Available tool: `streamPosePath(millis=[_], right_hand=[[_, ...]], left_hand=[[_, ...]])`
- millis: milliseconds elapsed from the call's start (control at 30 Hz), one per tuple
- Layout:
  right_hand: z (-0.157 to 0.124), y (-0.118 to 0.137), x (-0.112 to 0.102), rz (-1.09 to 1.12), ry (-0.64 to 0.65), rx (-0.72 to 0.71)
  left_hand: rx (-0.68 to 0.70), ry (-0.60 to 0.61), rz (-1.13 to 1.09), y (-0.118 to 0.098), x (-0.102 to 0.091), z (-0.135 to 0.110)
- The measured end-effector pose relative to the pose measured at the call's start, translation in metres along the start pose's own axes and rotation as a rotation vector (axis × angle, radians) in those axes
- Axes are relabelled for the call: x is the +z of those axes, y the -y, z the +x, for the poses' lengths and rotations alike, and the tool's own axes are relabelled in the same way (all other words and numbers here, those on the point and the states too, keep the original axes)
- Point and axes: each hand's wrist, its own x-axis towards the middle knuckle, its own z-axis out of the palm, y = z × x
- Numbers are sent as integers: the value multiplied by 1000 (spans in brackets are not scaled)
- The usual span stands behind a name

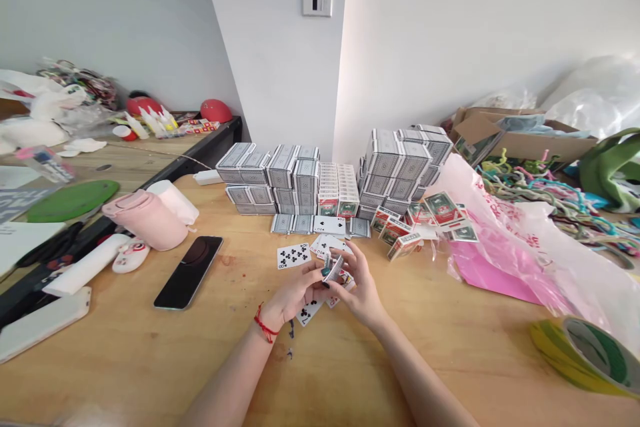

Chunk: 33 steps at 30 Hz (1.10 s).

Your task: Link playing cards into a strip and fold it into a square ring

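Above the middle of the table, my left hand (299, 290), with a red string bracelet at its wrist, is closed on a small bunch of playing cards (334, 269). My right hand (364, 288) grips the same cards from the other side, fingers bent over their edges. The cards are tilted, nearly edge-on to me, so their faces hardly show. Around my hands lie loose face-up cards: a clubs card (293, 256) to the left, another clubs card (309, 312) partly under my left hand, and overlapping cards just beyond. Farther back, a spade card (329, 225) lies on a row of face-down cards (303, 224).
Behind stand stacked card blocks (293, 170), more blocks (397, 163) and rows of card boxes (338, 187). Loose card boxes (400, 233) lie right. A phone (189, 272) and pink pouch (150, 217) are left; pink plastic (495, 273) and yellow tape (560, 353) lie right.
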Motion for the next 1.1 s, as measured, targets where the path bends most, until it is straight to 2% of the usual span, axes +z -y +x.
streamPosePath(millis=[200,500,833,933,1100], right_hand=[[9,-4,-8,272,-31,223],[8,6,-8,309,-75,190],[8,7,-8,336,-26,168],[7,9,-9,323,5,187],[8,7,-11,308,-6,268]], left_hand=[[128,-104,225,2,-2,3],[167,-107,194,8,0,8],[278,-63,360,10,-3,8],[335,-83,447,11,0,7],[414,-213,753,13,4,3]])
